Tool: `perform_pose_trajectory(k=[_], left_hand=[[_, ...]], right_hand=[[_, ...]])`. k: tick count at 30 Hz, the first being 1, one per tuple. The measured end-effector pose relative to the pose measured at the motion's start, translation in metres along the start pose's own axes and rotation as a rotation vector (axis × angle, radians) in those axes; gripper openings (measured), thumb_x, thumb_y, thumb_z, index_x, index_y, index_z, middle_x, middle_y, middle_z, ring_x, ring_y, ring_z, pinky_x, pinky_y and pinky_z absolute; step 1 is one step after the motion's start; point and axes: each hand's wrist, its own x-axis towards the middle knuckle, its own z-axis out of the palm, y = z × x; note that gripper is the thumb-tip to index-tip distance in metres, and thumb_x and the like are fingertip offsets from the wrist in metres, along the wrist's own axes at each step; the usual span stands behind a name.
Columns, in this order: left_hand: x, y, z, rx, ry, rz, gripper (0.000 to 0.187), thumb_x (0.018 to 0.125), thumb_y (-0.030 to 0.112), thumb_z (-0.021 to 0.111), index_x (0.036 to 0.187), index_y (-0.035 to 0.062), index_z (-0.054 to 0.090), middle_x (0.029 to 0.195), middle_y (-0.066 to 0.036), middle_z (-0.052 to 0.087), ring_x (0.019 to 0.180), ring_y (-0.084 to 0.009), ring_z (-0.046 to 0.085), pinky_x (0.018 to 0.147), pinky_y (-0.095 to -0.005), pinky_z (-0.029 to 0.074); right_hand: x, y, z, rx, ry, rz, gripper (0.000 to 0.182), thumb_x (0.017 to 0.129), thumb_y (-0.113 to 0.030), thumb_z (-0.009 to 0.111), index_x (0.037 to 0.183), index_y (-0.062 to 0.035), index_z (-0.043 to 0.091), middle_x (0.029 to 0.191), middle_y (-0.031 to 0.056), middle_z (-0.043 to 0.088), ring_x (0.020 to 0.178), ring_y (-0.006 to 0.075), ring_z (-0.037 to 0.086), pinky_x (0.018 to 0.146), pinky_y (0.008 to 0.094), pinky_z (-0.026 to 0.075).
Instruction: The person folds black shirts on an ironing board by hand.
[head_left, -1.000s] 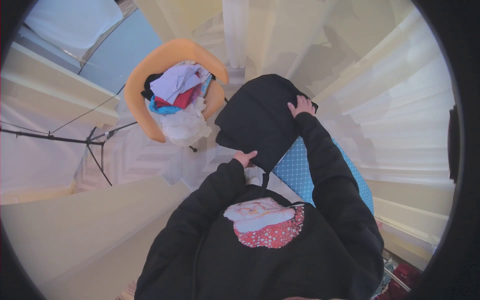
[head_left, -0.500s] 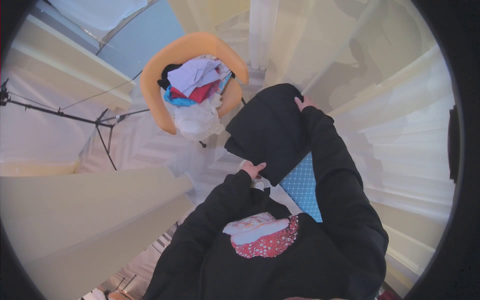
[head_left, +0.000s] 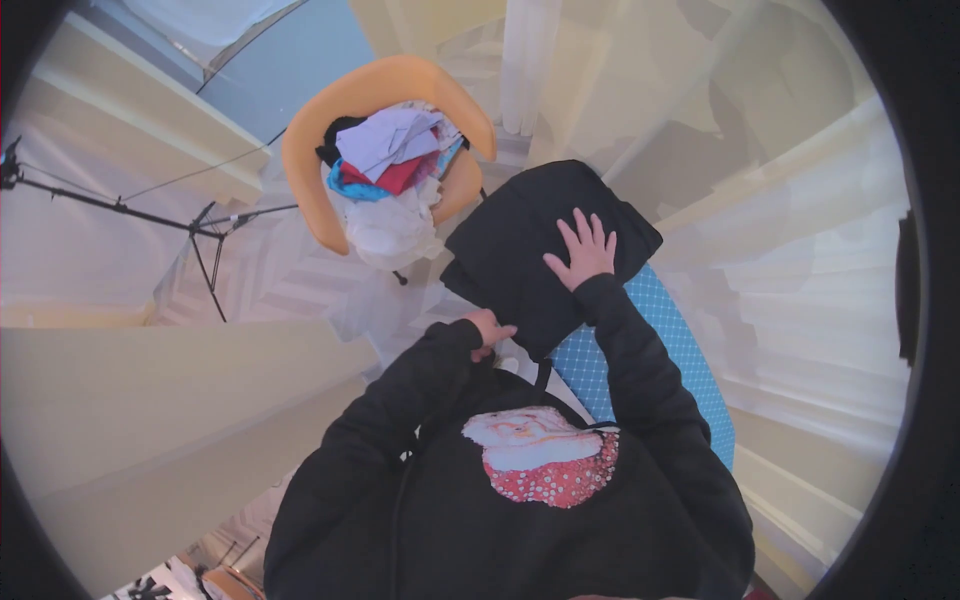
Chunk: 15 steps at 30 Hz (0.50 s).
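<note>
A folded black garment [head_left: 530, 225] lies on a blue ironing board [head_left: 665, 330] with a white grid pattern, covering its far end. My right hand [head_left: 583, 252] rests palm down on the garment, open, its fingers spread. At the garment's near left edge, my left hand [head_left: 486, 332] is closed with its fingers curled and thumb toward the cloth. What those fingers hold, if anything, is hidden. Just below that hand, part of a white object [head_left: 508, 363] shows, too small to make out.
An orange chair [head_left: 310, 165] ahead on the left holds a pile of clothes [head_left: 390, 145], lilac, red, blue and white. A black tripod stand [head_left: 205, 232] is at far left. Pale curtains [head_left: 800, 270] hang close on the right. A cream panel [head_left: 180, 400] stands at lower left.
My right hand has left the garment's far right edge and now lies flat on top. My left hand has shifted slightly left. More of the garment's right side and the board shows.
</note>
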Motion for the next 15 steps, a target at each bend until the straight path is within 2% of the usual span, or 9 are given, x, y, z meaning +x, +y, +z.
perform_pose_trajectory(k=[1,2,4,5,7,8,11,14,15], left_hand=[[-0.012,0.008,-0.012,0.209,0.025,0.041,0.044,0.082,0.045,0.047,0.072,0.0037,0.055,0.062,-0.009,0.056,0.054,-0.0222,0.056,0.059,-0.0319,0.048],[-0.019,0.017,-0.021,0.32,0.031,0.064,0.045,0.081,0.045,0.047,0.063,0.0049,0.058,0.055,-0.008,0.057,0.049,-0.0212,0.057,0.057,-0.0323,0.048],[-0.025,0.037,-0.039,0.429,0.426,0.304,0.043,0.084,0.044,0.042,0.075,0.0049,0.056,0.069,-0.014,0.06,0.065,-0.0308,0.058,0.062,-0.0406,0.045],[-0.017,0.047,-0.048,0.459,0.519,0.374,0.043,0.085,0.044,0.04,0.078,0.0048,0.056,0.072,-0.016,0.06,0.069,-0.0332,0.058,0.064,-0.0426,0.044],[0.019,0.068,-0.063,0.525,0.863,0.679,0.05,0.085,0.05,0.035,0.111,0.0082,0.044,0.114,-0.013,0.045,0.103,-0.0326,0.044,0.085,-0.0435,0.033],[0.036,0.076,-0.068,0.534,0.94,0.768,0.055,0.085,0.052,0.034,0.12,0.009,0.041,0.124,-0.012,0.041,0.111,-0.0325,0.04,0.091,-0.0437,0.031],[0.079,0.082,-0.063,0.658,0.863,0.528,0.063,0.086,0.056,0.022,0.135,0.0178,0.027,0.143,-0.002,0.021,0.13,-0.0272,0.017,0.103,-0.0427,0.013],[0.089,0.092,-0.046,0.637,0.845,0.317,0.065,0.087,0.056,0.017,0.138,0.0157,0.018,0.145,-0.006,0.015,0.133,-0.0265,0.012,0.107,-0.0452,0.007],[0.084,0.095,-0.038,0.663,0.871,0.385,0.065,0.086,0.055,0.02,0.138,0.0151,0.02,0.144,-0.007,0.015,0.133,-0.028,0.011,0.106,-0.0464,0.008]], right_hand=[[-0.008,-0.002,-0.006,0.01,0.04,-0.027,0.058,0.082,-0.054,0.041,0.13,-0.0208,0.036,0.141,0.0066,0.024,0.13,0.0302,0.02,0.103,0.0542,0.016],[-0.02,-0.004,-0.004,0.015,0.057,-0.031,0.058,0.082,-0.053,0.042,0.129,-0.0204,0.037,0.141,0.0067,0.024,0.13,0.0303,0.02,0.102,0.0548,0.017],[-0.046,-0.006,0.015,0.003,0.078,-0.034,0.064,0.078,-0.057,0.044,0.131,-0.0212,0.036,0.141,0.0061,0.024,0.129,0.0319,0.02,0.099,0.0573,0.021],[-0.055,-0.006,0.023,-0.001,0.084,-0.023,0.065,0.077,-0.058,0.045,0.131,-0.0214,0.036,0.141,0.0059,0.024,0.129,0.0323,0.02,0.098,0.0579,0.022],[-0.067,-0.005,0.038,0.064,0.137,0.04,0.062,0.078,-0.058,0.044,0.13,-0.0225,0.038,0.142,0.0046,0.023,0.13,0.0329,0.018,0.096,0.0597,0.021],[-0.069,-0.003,0.041,0.074,0.15,0.068,0.062,0.079,-0.058,0.043,0.129,-0.0228,0.038,0.142,0.0043,0.023,0.13,0.0331,0.018,0.096,0.0601,0.021],[-0.075,-0.002,0.044,0.088,0.145,0.098,0.06,0.08,-0.058,0.04,0.13,-0.0243,0.037,0.142,0.0043,0.023,0.129,0.0335,0.018,0.097,0.0595,0.022],[-0.071,0.01,0.029,0.097,-0.015,0.115,0.06,0.081,-0.061,0.035,0.131,-0.0269,0.034,0.143,0.0024,0.021,0.131,0.0309,0.015,0.101,0.0567,0.014],[-0.071,0.015,0.021,0.131,-0.012,0.114,0.056,0.082,-0.056,0.037,0.129,-0.0259,0.037,0.141,0.0031,0.024,0.13,0.0301,0.018,0.101,0.0571,0.014]])
